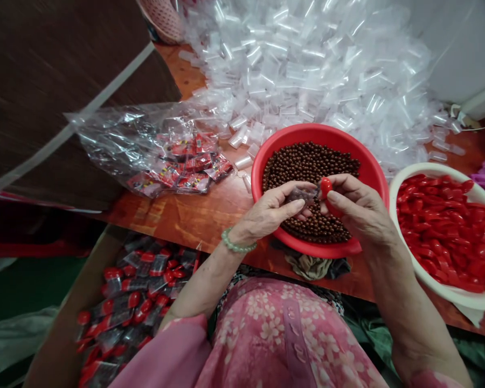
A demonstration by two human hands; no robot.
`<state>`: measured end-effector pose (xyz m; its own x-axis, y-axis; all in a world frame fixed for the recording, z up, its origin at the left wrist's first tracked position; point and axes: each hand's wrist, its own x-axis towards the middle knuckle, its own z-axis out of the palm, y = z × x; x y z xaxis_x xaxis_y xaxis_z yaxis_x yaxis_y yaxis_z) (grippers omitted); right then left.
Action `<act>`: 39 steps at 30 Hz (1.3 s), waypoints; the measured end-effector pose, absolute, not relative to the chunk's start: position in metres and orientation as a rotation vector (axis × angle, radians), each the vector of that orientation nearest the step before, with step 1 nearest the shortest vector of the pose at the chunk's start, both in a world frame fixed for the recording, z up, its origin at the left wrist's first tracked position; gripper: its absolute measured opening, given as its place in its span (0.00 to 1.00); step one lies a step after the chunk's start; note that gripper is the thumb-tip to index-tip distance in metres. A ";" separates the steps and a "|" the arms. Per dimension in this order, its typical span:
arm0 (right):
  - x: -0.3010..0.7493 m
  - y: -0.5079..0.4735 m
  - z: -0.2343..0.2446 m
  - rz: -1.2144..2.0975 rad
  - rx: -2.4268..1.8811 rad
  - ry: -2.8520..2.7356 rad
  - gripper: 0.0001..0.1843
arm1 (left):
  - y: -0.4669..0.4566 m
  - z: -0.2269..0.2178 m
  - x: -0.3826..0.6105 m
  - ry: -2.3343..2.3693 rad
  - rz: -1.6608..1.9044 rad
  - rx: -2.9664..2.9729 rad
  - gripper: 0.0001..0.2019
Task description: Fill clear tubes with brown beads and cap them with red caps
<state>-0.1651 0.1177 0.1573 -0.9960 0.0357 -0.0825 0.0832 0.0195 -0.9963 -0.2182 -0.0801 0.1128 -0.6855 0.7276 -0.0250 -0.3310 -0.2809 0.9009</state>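
Observation:
Over a red basin (347, 141), my left hand (269, 211) has its fingers wrapped round a small clear plastic container (301, 194) with dark content. My right hand (359, 207) pinches a glossy red plastic cap (326, 187) close to the container's end. Whether cap and container touch, I cannot tell. Below both hands, small round brown balls (307, 161) fill much of the basin. To the right, a white bowl (396, 213) is heaped with similar red plastic caps (444, 226).
A large pile of clear empty containers (307, 70) covers the back of the wooden table (202, 221). Red printed packets (194, 167) lie at left, partly in a clear bag (113, 134). Below the table edge, a cardboard box (64, 318) holds many filled, red-capped containers (133, 302).

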 end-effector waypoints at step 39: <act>-0.151 0.138 0.147 -2.062 0.285 2.371 0.13 | -0.047 0.108 -0.201 2.051 1.955 0.766 0.08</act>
